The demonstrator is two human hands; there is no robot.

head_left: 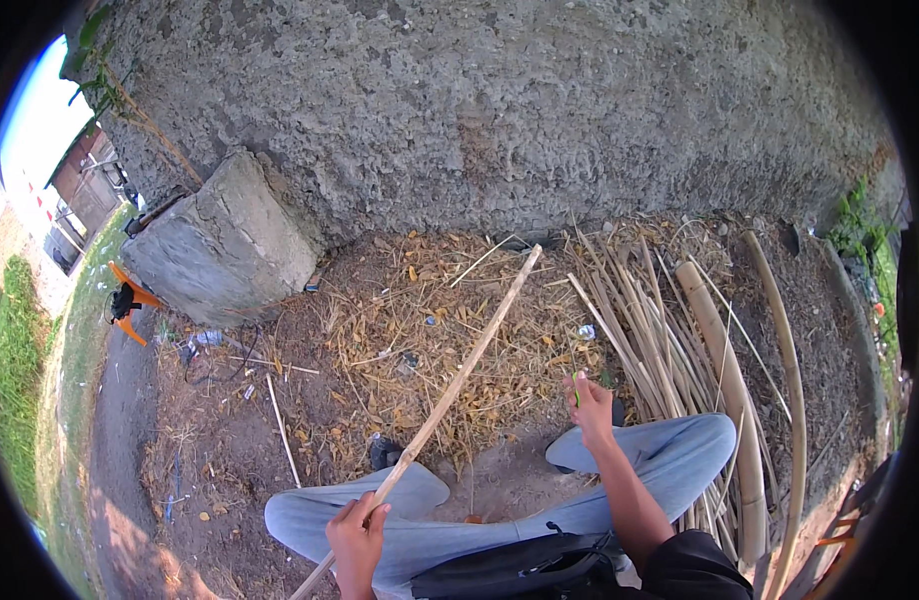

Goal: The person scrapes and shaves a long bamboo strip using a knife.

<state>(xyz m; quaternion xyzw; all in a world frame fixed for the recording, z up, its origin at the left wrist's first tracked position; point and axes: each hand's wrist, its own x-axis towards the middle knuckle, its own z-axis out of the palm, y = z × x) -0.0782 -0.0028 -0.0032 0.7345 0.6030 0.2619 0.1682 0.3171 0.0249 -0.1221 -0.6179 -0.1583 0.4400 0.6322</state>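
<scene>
My left hand (357, 533) is closed around a long, pale bamboo strip (455, 388). The strip slants from below my left knee up toward the foot of the wall. Over my right knee, my right hand (591, 408) is closed on a small green-handled tool (577, 388). Its working end is too thin and faint to make out, and it is apart from the strip. A pile of split bamboo strips (652, 335) lies to the right of my right hand, partly behind my knee.
A rough grey wall (540, 110) rises ahead. At the left stands a concrete block (225, 240), with an orange-and-black object (130, 303) beside it. Thick bamboo poles (720, 370) lie at the right. Dry leaves and shavings (410, 310) cover the ground.
</scene>
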